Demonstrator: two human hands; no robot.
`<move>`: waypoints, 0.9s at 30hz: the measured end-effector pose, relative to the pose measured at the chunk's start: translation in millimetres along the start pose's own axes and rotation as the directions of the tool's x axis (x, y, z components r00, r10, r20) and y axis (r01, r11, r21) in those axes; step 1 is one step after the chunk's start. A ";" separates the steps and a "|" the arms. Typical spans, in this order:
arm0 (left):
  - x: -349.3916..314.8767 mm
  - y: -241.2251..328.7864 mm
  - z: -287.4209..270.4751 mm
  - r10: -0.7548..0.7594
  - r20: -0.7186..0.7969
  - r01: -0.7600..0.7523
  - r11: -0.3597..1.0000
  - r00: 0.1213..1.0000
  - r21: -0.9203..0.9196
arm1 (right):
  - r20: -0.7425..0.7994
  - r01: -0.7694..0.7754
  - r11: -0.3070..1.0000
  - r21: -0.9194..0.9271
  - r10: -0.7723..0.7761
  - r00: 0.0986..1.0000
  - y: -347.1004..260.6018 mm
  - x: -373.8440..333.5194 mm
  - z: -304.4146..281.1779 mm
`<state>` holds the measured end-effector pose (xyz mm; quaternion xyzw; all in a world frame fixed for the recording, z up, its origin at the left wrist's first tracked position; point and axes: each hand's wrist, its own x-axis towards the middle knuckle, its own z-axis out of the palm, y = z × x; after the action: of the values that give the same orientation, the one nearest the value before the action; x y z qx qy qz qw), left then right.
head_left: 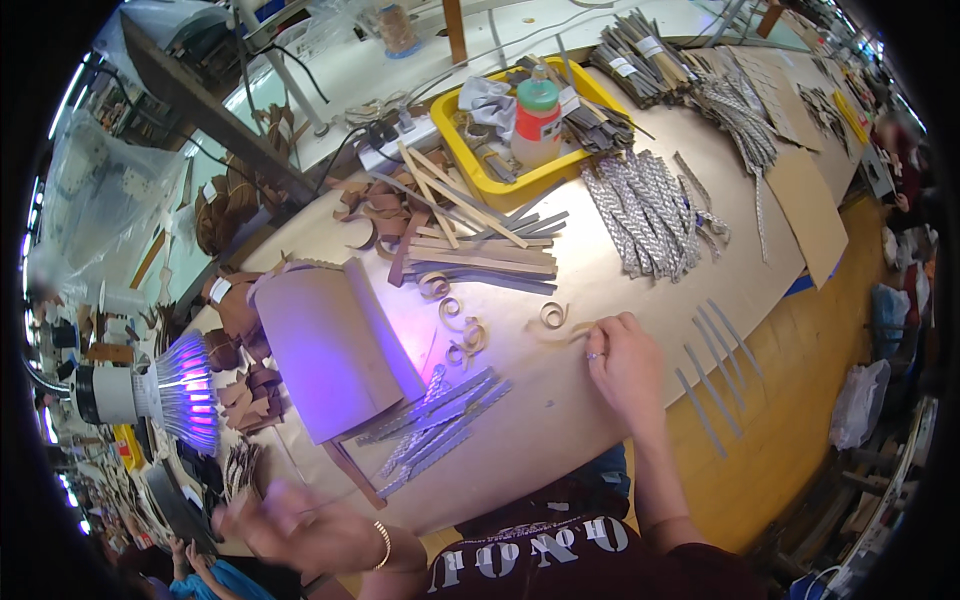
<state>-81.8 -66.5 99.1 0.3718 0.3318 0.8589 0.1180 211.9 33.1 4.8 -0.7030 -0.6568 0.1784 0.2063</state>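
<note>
Tan strip (568,338) in play now, and the right hand (625,368) has its fingers drawn together on the near end, the pinch itself tucked out of sight! Just beyond those fingertips sits a loose curl (544,321) on the counter (560,400). Over to the left hand (300,525): it's a blur, so whether its fingers are apart or gripping, I can't tell. Ahead of them, grey strips (440,422) overlap, some partly covered.

From the right hand (624,365), bare table (580,440) leaves passage toward seven o'clock; a tan curl (545,321) blocks ten, braided strips (640,220) twelve, grey strips (714,392) three.
</note>
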 end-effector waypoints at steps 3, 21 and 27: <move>18.2 18.9 -2.8 0.380 -0.200 -0.382 0.924 0.903 0.028 | 0.057 0.017 0.998 -0.060 -0.013 0.998 -7.6 2.6 6.4; -62.1 -40.7 73.1 -0.185 0.847 -0.203 0.925 0.499 0.322 | -0.167 0.319 0.845 0.428 -0.273 0.947 5.5 -17.2 -45.1; -68.4 -43.3 83.8 -0.138 0.905 -0.213 0.947 0.402 0.239 | 0.465 -0.382 0.280 0.881 -0.666 0.584 -1.8 -40.6 -57.9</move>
<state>24.0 -24.3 74.5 0.8013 0.3378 0.4520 0.1989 237.6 -10.5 54.2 -0.1971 -0.4983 0.7965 0.2802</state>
